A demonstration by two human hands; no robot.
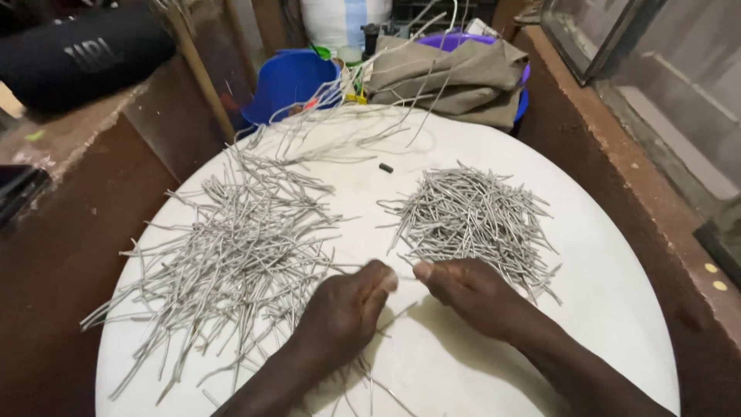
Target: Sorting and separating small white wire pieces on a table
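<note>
Two heaps of thin grey wire pieces on a round white table (602,309): loose big pile (231,255) left, tidier smaller pile (475,220) right. Between them, left hand (343,309) and right hand (471,293), fingertips pinched on one fine strand (407,276), barely visible. Risk of slipping from that light pinch, or of a forearm scattering the big pile.

A cramped home workshop: cut wire heaps (231,247) cover a round white table (610,309).

The piece pinched between left hand (345,310) and right hand (468,290) is too thin to make out.
</note>
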